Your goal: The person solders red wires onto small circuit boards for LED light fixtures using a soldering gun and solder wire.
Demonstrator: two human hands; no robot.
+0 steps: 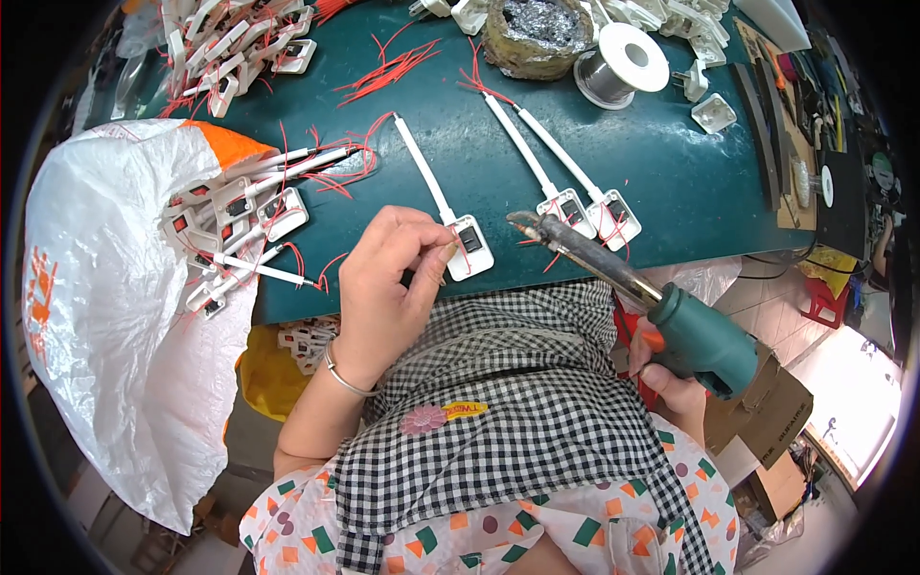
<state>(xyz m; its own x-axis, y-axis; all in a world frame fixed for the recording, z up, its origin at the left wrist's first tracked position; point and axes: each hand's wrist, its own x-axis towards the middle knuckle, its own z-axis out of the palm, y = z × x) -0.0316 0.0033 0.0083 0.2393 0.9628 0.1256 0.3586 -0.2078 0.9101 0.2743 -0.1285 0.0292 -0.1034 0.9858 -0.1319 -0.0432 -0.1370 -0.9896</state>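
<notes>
My left hand (398, 273) is closed, thumb and forefinger pinched at the left edge of a small white plastic housing (472, 261) with a black switch in it. A thin red wire (467, 251) shows at the fingertips. From the housing a white tube (422, 165) runs away from me, red wires coming out of its far end. My right hand (676, 388) grips the green handle of a soldering iron (709, 340). Its dark tip points left, over the table between that housing and two similar pieces (618, 220) on the right.
At the left a white woven sack (125, 287) holds several wired pieces. A heap of parts (240, 48) lies at the far left. Toward the back are loose red wires (391, 75), a crusted bowl (537, 38) and a solder spool (623, 62). Dark strips (762, 134) lie at the right.
</notes>
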